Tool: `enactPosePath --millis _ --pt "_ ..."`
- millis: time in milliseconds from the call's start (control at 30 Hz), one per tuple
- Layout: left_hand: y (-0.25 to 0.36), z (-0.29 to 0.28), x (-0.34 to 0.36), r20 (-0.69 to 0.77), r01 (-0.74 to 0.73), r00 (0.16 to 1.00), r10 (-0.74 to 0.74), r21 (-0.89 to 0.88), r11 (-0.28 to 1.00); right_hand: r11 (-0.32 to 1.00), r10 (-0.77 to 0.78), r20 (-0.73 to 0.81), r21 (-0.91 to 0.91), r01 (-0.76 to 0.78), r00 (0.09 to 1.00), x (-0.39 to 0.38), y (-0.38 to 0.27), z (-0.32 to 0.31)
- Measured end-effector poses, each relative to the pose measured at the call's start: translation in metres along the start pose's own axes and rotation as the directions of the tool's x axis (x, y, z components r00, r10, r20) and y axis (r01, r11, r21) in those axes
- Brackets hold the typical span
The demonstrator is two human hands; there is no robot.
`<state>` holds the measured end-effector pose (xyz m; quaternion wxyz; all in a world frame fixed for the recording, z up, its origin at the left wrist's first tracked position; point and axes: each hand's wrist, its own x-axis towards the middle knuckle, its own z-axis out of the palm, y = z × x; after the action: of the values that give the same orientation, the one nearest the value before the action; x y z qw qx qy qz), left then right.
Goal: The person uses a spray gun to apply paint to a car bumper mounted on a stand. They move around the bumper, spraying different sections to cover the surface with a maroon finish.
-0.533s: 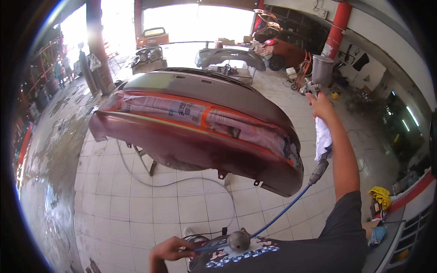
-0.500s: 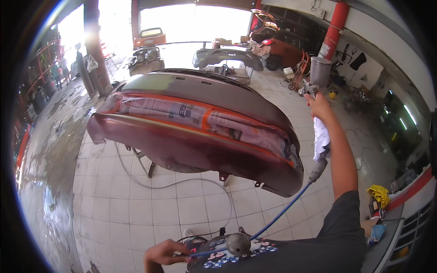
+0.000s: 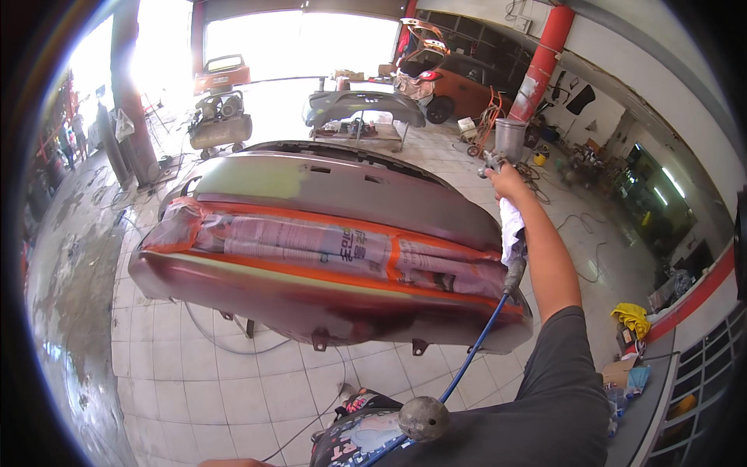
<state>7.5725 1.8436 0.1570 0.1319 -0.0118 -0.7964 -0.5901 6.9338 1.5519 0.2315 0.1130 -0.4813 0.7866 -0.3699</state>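
Observation:
My right hand (image 3: 510, 184), arm stretched forward, is closed on a spray gun (image 3: 493, 162) with a grey cup (image 3: 510, 140) on top. White cloth or paper (image 3: 510, 222) hangs below the grip, and a blue air hose (image 3: 476, 342) runs from there back past my body. Beneath the gun and to its left lies a large car bumper (image 3: 334, 300), dark reddish with grey and pale green patches. Orange tape (image 3: 395, 257) and printed masking paper (image 3: 303, 241) cover its middle band. Only a sliver of my left hand (image 3: 232, 463) shows at the lower edge; its fingers are hidden.
A grey ball-shaped thing (image 3: 424, 419) sits at the hose before my body. Behind the bumper stand a compressor (image 3: 221, 128), another bumper (image 3: 362, 107) on a stand and an orange car (image 3: 459, 82). A red pillar (image 3: 541, 66) rises at right. A thin hose loops over the tiles.
My view has shifted, and the bumper appears lower and fuller. The spray gun has moved left in view. My left hand, which held the blue hose, has dropped almost out of sight.

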Motion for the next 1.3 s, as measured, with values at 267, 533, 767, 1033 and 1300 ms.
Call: enactPosePath --millis 267,533,767,1033,1300 --pt "-0.008 -0.071 -0.040 -0.003 0.027 1.000 -0.027 0.017 0.999 0.997 0.020 0.127 0.073 -0.029 0.992 0.042 -0.071 0.088" --pt "-0.025 -0.147 -0.130 -0.003 -0.030 1.000 0.030 -0.011 1.000 1.000 -0.001 0.147 0.003 0.001 0.989 0.052 -0.167 0.175" --pt "-0.016 -0.231 -0.234 0.078 -0.076 0.994 0.079 -0.042 0.996 0.999 0.050 0.167 0.010 -0.052 0.985 0.020 -0.272 0.253" --pt "-0.002 -0.303 -0.314 0.097 -0.160 0.980 0.172 -0.116 0.980 0.999 0.041 0.221 -0.005 -0.041 0.975 0.004 -0.373 0.338" --pt "-0.004 -0.312 -0.378 0.025 -0.207 0.977 0.213 -0.146 0.967 1.000 -0.027 0.264 0.009 0.026 0.964 -0.017 -0.457 0.414"
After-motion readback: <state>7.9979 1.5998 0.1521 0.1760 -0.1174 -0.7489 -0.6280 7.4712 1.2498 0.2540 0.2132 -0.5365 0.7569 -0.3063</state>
